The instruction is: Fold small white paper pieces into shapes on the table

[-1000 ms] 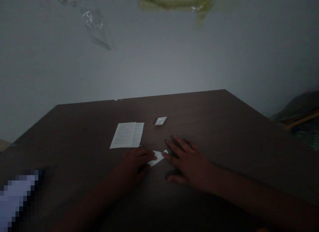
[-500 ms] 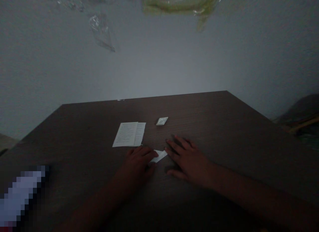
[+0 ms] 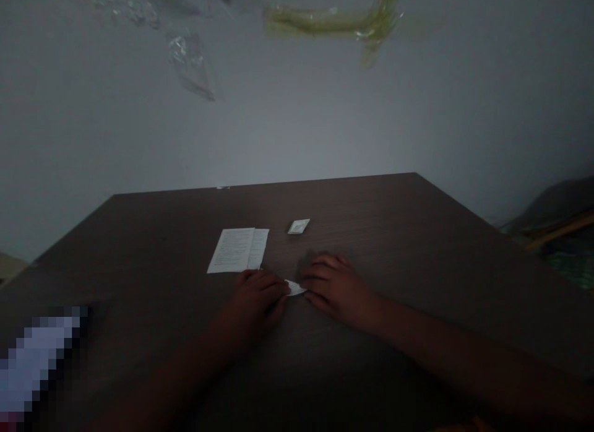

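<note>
A small folded piece of paper (image 3: 294, 288) lies between my two hands, low over the brown table. My left hand (image 3: 260, 296) grips its left end, thumb and fingers closed. At its right end, my right hand (image 3: 336, 289) pinches the tip with the fingers drawn together. Both hands hide parts of the paper. Beyond them, a small folded paper diamond (image 3: 298, 226) rests on the tabletop. Two overlapping printed sheets (image 3: 232, 250) lie flat just past my left hand.
The brown table (image 3: 371, 215) reaches back to a grey wall (image 3: 301, 122). Clear plastic (image 3: 190, 60) and yellow tape (image 3: 325, 22) are stuck on the wall. A blurred-out, pixelated object (image 3: 41, 358) is at the left. Dark items (image 3: 566, 215) stand beyond the right edge.
My right hand's spread fingers have come together onto the right end of the paper. Less of the paper shows now. My left hand stays nearly in place.
</note>
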The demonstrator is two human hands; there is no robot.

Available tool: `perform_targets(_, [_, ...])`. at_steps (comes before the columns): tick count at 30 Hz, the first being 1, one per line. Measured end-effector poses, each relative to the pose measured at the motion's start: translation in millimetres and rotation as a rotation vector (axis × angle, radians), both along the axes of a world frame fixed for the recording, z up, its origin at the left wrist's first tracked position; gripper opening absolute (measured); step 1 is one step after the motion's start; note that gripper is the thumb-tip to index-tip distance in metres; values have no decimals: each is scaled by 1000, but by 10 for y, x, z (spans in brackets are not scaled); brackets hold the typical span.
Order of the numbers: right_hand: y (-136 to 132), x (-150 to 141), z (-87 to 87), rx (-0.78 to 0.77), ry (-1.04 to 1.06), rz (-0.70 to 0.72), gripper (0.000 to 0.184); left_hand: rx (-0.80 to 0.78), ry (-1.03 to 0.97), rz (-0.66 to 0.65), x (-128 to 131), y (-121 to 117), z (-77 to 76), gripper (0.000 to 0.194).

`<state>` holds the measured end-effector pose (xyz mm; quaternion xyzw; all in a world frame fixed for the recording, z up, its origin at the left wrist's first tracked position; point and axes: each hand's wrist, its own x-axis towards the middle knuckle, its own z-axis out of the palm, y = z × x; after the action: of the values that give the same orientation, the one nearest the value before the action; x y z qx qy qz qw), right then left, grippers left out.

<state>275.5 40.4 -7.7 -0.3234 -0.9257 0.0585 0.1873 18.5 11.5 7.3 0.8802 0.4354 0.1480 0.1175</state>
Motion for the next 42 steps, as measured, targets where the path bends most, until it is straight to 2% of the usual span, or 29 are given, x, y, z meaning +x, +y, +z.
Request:
perform_targets(6, [-2, -39, -10, 24, -32, 57, 11, -16, -16, -39, 6, -20, 56, 25])
perform_targets(12, [6, 14, 21, 54, -75, 50, 16, 8, 5, -92, 30, -83, 35, 15])
perform_targets(16, [-25, 10, 38, 115, -27, 78, 16, 86, 39, -50, 78, -124, 31, 20])
perform_targets(22, [-139, -52, 31, 191, 40, 115, 13, 176, 58, 4, 149, -230, 128, 19])
perform_targets(31, [-134, -45, -33, 133, 21, 120, 13, 90, 246, 81, 128, -245, 191, 11])
perform_targets(34, [-160, -69, -60, 106, -23, 113, 15, 86, 310, 84, 127, -296, 236, 12])
perform_targets(37, [-197, -98, -58, 85, -66, 96, 18, 94, 322, 103, 125, -365, 311, 21])
perform_targets(42, [-248, -238, 68, 76, -96, 101, 32, 54, 301, 173, -36, -532, 534, 28])
